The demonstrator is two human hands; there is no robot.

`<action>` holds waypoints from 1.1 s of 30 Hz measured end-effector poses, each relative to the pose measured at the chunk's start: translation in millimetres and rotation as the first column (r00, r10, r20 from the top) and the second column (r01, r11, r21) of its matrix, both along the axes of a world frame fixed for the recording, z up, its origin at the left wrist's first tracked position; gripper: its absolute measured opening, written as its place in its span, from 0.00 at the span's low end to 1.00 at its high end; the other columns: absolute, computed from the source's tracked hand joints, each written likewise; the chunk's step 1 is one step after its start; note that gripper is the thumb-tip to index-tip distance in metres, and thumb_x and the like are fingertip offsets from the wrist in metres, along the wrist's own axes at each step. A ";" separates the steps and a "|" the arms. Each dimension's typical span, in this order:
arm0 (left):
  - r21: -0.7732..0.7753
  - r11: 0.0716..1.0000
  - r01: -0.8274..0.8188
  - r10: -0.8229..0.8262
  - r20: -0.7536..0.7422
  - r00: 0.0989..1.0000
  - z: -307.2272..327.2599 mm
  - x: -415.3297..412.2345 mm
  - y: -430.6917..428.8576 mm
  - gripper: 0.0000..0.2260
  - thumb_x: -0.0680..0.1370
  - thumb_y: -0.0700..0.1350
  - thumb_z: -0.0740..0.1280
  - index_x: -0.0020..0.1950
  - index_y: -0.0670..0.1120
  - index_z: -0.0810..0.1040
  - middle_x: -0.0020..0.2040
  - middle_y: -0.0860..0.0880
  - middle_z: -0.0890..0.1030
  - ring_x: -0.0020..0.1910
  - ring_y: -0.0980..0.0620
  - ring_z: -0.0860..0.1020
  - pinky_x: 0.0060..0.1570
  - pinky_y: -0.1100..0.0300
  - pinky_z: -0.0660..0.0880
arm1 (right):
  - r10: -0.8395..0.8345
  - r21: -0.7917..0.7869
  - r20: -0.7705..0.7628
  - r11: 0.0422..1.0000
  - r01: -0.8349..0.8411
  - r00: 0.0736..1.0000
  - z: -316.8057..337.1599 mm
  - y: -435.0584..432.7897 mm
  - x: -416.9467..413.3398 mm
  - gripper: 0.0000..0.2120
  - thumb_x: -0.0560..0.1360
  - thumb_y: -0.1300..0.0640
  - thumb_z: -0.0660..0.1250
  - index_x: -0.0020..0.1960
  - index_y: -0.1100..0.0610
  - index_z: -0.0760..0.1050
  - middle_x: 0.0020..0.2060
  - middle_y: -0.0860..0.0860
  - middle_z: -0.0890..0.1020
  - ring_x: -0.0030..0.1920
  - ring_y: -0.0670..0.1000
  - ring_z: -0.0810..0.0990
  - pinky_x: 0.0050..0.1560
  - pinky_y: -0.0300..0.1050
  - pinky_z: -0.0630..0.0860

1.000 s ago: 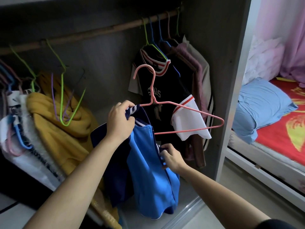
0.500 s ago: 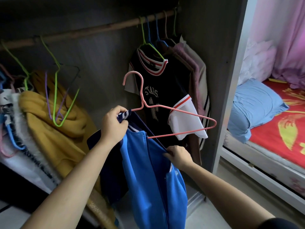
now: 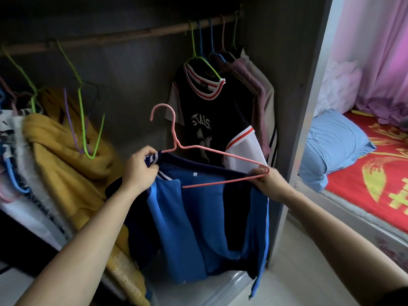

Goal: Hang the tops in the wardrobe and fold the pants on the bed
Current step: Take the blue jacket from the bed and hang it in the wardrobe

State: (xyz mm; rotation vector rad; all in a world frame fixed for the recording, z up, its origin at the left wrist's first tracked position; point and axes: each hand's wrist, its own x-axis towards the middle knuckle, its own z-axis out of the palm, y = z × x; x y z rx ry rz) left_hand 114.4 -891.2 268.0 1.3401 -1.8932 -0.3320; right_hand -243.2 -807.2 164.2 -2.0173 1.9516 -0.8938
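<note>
Blue-and-navy fabric top [image 3: 198, 217]: partly on a pink wire hanger [image 3: 174, 129], held below the wooden wardrobe rail [image 3: 132, 34], in front of a black lettered jersey [image 3: 209, 120].

Left hand [image 3: 139, 171] clenches its striped collar. Right hand [image 3: 269, 184] pinches its shoulder at the hanger corner.

Left: mustard-yellow garment [image 3: 66, 155], bare green wire hanger [image 3: 82, 120].

Right: blue pillow [image 3: 335, 142] on the bed.

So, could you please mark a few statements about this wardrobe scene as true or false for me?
1. The left hand grips the blue top's striped collar. True.
2. The pink hanger hangs on the rail. False: its hook is free, below the rail.
3. The black jersey hangs on a green hanger. True.
4. The right hand holds nothing. False: it grips the pink hanger's end.
5. The pillow on the bed is red. False: it is blue.
</note>
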 end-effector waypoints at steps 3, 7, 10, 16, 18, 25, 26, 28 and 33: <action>-0.009 0.999 0.051 -0.051 0.010 0.999 -1.5 1.4 0.9 0.12 0.69 0.30 0.68 0.41 0.48 0.75 0.35 0.46 0.79 0.37 0.45 0.77 0.38 0.60 0.74 | -0.078 -0.137 0.045 0.987 0.083 0.996 23.8 -2.4 -13.7 0.09 0.81 0.52 0.65 0.54 0.54 0.81 0.44 0.49 0.80 0.43 0.51 0.79 0.46 0.47 0.76; -0.104 0.992 0.076 -0.058 0.171 0.984 3.9 12.2 -2.6 0.12 0.68 0.31 0.68 0.41 0.48 0.75 0.35 0.50 0.76 0.37 0.46 0.76 0.38 0.58 0.71 | 0.014 -0.037 0.102 0.999 -0.010 0.995 56.3 -4.5 -21.3 0.08 0.81 0.51 0.65 0.55 0.50 0.82 0.43 0.44 0.83 0.42 0.42 0.79 0.45 0.37 0.74; -0.193 0.978 0.082 0.009 0.429 0.903 -1.2 8.5 1.1 0.12 0.66 0.33 0.70 0.40 0.49 0.74 0.37 0.51 0.73 0.41 0.42 0.75 0.36 0.55 0.67 | -0.005 -0.073 0.069 0.997 0.010 0.998 77.4 -4.7 -15.5 0.10 0.81 0.50 0.65 0.56 0.52 0.83 0.45 0.45 0.84 0.45 0.46 0.81 0.50 0.42 0.77; -0.290 0.952 -0.097 0.244 0.530 0.812 -22.6 -9.1 9.5 0.12 0.70 0.34 0.69 0.50 0.46 0.77 0.44 0.43 0.76 0.44 0.40 0.76 0.32 0.52 0.72 | -0.133 -0.336 -0.253 0.941 0.042 0.958 110.1 3.3 7.2 0.10 0.78 0.47 0.67 0.52 0.50 0.85 0.42 0.50 0.85 0.43 0.56 0.83 0.43 0.51 0.79; -0.285 0.946 -0.154 0.289 0.531 0.797 -25.7 -16.0 11.7 0.12 0.72 0.34 0.68 0.52 0.46 0.75 0.47 0.42 0.77 0.46 0.40 0.77 0.32 0.52 0.73 | -0.173 -0.386 -0.237 0.920 0.071 0.956 119.8 5.4 13.2 0.10 0.77 0.48 0.68 0.53 0.50 0.85 0.42 0.52 0.85 0.43 0.57 0.82 0.43 0.51 0.79; -0.020 0.990 -0.141 0.142 0.216 0.966 -31.9 -56.0 18.7 0.11 0.71 0.36 0.68 0.41 0.50 0.71 0.37 0.53 0.75 0.36 0.47 0.75 0.30 0.59 0.64 | -0.169 -0.318 0.232 0.917 0.239 0.958 139.4 -4.5 60.2 0.10 0.76 0.52 0.69 0.43 0.56 0.85 0.32 0.46 0.82 0.36 0.44 0.78 0.40 0.38 0.69; 0.106 0.991 -0.083 0.073 0.092 0.993 -30.6 -58.4 16.3 0.11 0.70 0.35 0.70 0.38 0.50 0.72 0.35 0.53 0.75 0.34 0.49 0.74 0.29 0.59 0.64 | -0.162 -0.263 0.181 0.943 0.206 0.970 139.0 -4.6 61.2 0.12 0.76 0.52 0.68 0.40 0.59 0.84 0.32 0.49 0.82 0.35 0.47 0.78 0.39 0.41 0.70; 0.310 0.946 0.097 -0.055 -0.140 0.989 -27.5 -56.6 15.1 0.11 0.68 0.35 0.76 0.38 0.47 0.76 0.33 0.52 0.78 0.34 0.52 0.76 0.30 0.60 0.68 | -0.190 -0.190 0.057 0.962 0.197 0.980 137.0 -2.2 57.3 0.17 0.78 0.53 0.67 0.36 0.63 0.78 0.30 0.55 0.80 0.33 0.53 0.78 0.35 0.44 0.70; 0.426 0.812 0.399 -0.167 -0.485 0.858 -26.7 -45.3 23.9 0.18 0.59 0.49 0.83 0.45 0.44 0.85 0.44 0.41 0.85 0.41 0.49 0.82 0.46 0.54 0.78 | -0.291 -0.089 -0.119 0.956 0.281 0.949 131.1 4.5 49.1 0.14 0.78 0.56 0.65 0.41 0.66 0.74 0.35 0.56 0.77 0.36 0.59 0.75 0.35 0.47 0.70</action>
